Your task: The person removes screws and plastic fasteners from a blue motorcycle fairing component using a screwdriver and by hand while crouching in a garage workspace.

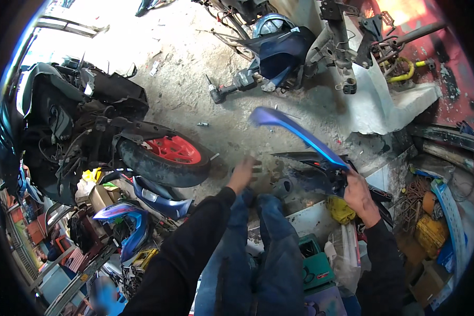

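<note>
Plastic is being gripped by the right hand (359, 194): a blue body panel (300, 138), long and curved, is being held at its near right end, with the fingers being closed around the dark part where the panel meets black trim. The panel is being held off the ground, its far tip being pointed up and to the left over the dusty concrete floor (195, 89). The left hand (243, 173) is being held out just left of the panel, apart from it; it is blurred, so whether its fingers are being spread or curled cannot be told. Nothing is being seen in it. Both forearms are being covered by black sleeves, and blue jeans (258, 253) are being seen between them.

To the left, a stripped scooter (63, 126) is being propped with its red wheel (173, 150) facing the middle of the scene. Below that wheel, more blue panels (126, 221) are being kept among boxes. At the far side, a power tool (231, 85) is being left lying on the floor, beside another blue cover (282, 52) and a bare frame (342, 42). On the near right, a yellow cloth (340, 209) and a green crate (313, 260) are being kept close to the legs.
</note>
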A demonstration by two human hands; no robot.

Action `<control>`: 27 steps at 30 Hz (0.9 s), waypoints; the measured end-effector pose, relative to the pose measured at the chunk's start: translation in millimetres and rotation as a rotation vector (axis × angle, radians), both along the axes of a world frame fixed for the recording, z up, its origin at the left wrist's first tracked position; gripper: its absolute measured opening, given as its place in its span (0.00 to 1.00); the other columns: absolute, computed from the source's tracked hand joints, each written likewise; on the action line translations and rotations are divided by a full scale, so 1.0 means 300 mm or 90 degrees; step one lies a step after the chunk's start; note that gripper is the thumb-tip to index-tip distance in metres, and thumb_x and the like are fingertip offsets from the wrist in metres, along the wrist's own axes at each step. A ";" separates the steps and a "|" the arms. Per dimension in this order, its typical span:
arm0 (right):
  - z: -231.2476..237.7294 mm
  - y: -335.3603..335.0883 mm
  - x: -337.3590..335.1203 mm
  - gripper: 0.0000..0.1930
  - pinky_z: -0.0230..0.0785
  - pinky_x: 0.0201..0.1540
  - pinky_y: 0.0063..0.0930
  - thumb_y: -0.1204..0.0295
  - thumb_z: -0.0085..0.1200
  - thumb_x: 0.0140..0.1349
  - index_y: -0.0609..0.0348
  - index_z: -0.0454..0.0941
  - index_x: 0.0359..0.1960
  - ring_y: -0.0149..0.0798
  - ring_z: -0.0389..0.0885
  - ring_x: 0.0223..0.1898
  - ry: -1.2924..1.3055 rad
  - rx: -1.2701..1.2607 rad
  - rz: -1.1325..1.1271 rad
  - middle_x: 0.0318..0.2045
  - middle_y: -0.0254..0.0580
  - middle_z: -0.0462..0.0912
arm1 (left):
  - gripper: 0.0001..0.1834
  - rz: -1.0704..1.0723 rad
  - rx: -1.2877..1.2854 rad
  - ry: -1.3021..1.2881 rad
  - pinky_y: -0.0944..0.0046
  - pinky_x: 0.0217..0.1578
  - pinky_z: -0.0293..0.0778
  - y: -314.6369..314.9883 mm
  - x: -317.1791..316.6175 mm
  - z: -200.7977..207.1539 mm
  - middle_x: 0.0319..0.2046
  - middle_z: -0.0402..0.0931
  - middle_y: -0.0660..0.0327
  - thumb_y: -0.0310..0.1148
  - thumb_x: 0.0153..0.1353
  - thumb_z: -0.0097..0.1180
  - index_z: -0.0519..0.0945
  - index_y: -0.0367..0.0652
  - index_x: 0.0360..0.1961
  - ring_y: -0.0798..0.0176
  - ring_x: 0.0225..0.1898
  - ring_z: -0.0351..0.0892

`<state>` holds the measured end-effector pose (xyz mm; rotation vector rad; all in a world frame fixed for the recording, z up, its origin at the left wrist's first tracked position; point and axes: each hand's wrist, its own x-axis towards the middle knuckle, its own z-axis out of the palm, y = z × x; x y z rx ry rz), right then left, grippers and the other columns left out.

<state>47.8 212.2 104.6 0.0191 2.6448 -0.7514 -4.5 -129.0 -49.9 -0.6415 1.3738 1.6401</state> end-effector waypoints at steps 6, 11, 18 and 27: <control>0.141 -0.081 -0.164 0.33 0.58 0.60 0.39 0.84 0.49 0.47 0.57 0.63 0.61 0.50 0.68 0.57 -0.010 0.006 0.221 0.53 0.49 0.72 | 0.53 0.181 0.106 -0.181 0.51 0.50 0.69 0.004 -0.150 0.169 0.61 0.58 0.52 0.73 0.52 0.46 0.52 0.42 0.66 0.49 0.49 0.74; 0.297 -0.155 -0.306 0.34 0.60 0.59 0.36 0.86 0.48 0.45 0.55 0.66 0.60 0.48 0.70 0.56 0.066 -0.068 0.339 0.53 0.47 0.73 | 0.39 0.162 0.101 -0.154 0.64 0.33 0.75 0.001 -0.223 0.251 0.46 0.71 0.53 0.63 0.58 0.49 0.66 0.39 0.56 0.61 0.44 0.77; 0.295 -0.226 -0.477 0.25 0.64 0.54 0.34 0.80 0.49 0.52 0.54 0.70 0.55 0.43 0.73 0.50 0.218 0.001 0.459 0.49 0.42 0.76 | 0.11 0.168 0.129 -0.153 0.73 0.26 0.77 -0.067 -0.321 0.254 0.34 0.76 0.59 0.35 0.59 0.60 0.75 0.41 0.38 0.71 0.34 0.77; -0.077 -0.209 -0.363 0.24 0.66 0.52 0.38 0.77 0.46 0.54 0.51 0.71 0.55 0.45 0.73 0.49 0.179 0.152 0.537 0.48 0.41 0.75 | 0.19 0.150 0.156 -0.018 0.61 0.45 0.77 0.002 -0.089 0.051 0.41 0.75 0.56 0.22 0.59 0.54 0.68 0.38 0.52 0.59 0.43 0.78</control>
